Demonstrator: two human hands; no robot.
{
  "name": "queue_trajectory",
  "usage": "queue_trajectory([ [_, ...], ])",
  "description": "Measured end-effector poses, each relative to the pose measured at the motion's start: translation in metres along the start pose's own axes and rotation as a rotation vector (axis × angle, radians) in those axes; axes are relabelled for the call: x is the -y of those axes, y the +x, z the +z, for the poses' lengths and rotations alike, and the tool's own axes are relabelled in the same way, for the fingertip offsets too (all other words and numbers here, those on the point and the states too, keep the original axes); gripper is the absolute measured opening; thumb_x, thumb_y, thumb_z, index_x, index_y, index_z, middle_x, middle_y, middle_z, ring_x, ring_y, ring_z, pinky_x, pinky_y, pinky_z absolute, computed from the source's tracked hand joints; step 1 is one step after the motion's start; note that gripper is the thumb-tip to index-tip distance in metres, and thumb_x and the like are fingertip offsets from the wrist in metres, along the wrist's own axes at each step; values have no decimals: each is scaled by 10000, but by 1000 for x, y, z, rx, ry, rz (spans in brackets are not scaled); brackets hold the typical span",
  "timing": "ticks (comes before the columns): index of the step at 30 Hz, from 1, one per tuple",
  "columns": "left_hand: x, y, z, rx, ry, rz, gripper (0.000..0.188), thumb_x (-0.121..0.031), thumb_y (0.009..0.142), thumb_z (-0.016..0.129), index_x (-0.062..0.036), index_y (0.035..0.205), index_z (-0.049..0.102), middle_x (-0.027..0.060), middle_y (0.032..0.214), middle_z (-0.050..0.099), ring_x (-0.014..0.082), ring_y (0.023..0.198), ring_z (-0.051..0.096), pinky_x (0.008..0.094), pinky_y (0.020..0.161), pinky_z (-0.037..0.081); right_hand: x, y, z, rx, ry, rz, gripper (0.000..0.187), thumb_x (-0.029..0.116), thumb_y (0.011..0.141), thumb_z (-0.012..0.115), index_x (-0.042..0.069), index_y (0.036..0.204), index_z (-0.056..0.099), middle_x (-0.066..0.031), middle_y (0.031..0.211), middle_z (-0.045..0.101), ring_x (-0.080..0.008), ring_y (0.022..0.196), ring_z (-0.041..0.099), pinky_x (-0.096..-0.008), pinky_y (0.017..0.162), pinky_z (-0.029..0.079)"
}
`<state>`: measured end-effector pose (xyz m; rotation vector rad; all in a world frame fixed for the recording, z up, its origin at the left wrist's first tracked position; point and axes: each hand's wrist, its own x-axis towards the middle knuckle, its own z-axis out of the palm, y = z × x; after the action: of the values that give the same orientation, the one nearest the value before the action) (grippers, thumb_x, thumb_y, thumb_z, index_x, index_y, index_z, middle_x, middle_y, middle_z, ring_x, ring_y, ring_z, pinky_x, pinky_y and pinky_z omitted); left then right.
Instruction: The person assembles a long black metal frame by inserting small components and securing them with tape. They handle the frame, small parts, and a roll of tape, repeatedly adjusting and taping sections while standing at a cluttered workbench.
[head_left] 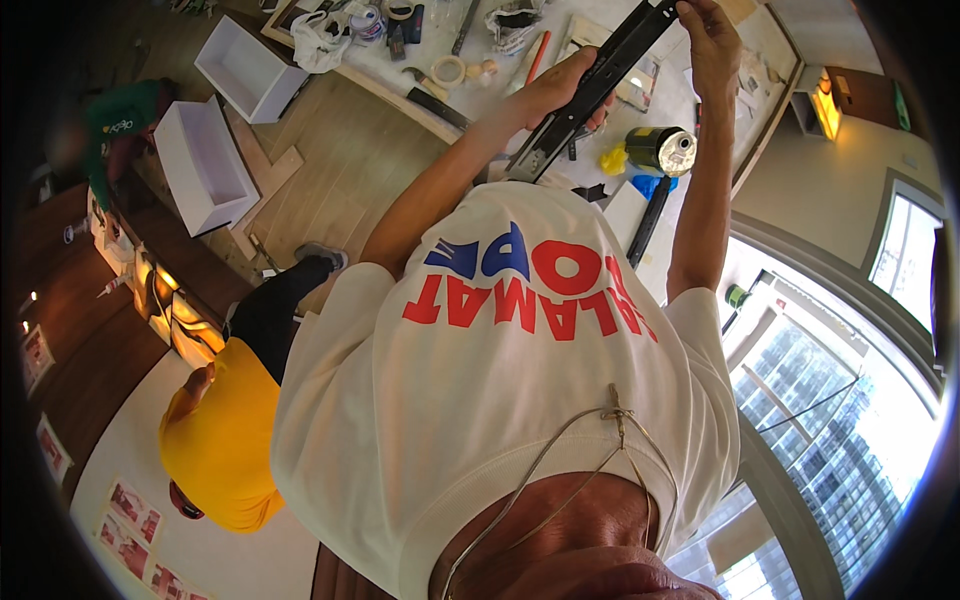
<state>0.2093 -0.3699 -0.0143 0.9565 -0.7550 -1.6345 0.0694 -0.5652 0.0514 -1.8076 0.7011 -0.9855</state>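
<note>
A long black metal drawer slide (600,85) is held slanting across my front, its far end up and to the right. My left hand (562,88) is closed around its middle, the thumb on top and fingertips showing at the far side. At the slide's upper end, my right hand (712,45) pinches it between thumb and fingers. The near end of the slide hangs by my shirt, close to the table edge. Another dark rail (650,220) lies beside my right forearm.
The worktable (385,85) carries a can with a silver top (660,150), a yellow crumpled item (613,158), a tape roll (448,71), a hammer (428,84) and a plastic bag (320,42). White drawer boxes (207,165) stand left. A yellow-shirted person (222,440) and a green-shirted person (122,115) are nearby.
</note>
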Motion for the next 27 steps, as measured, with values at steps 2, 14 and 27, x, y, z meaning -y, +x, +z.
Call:
queue_trajectory([
  [2,6,4,-6,18,-10,-16,581,-492,1095,178,-51,1017,547,97,799,642,199,638,632,348,655,541,-8,0,0,13,-6,-23,224,99,993,661,-13,1186,671,-28,1005,690,-105,925,618,-263,863,503],
  [14,24,9,-22,76,-110,-36,604,-600,1071,277,-70,1072,568,92,831,644,184,638,645,328,621,549,-16,-22,25,-43,-333,-37,249,171,971,687,28,1175,698,-95,1026,740,-189,957,682,-350,877,534],
  [27,24,12,-19,117,-3,142,352,-317,1042,599,-82,1242,430,62,881,621,151,653,645,314,599,554,-10,-32,22,-94,-401,-59,332,194,913,758,28,1193,693,-124,1073,731,-240,1041,675,-393,958,523],
])
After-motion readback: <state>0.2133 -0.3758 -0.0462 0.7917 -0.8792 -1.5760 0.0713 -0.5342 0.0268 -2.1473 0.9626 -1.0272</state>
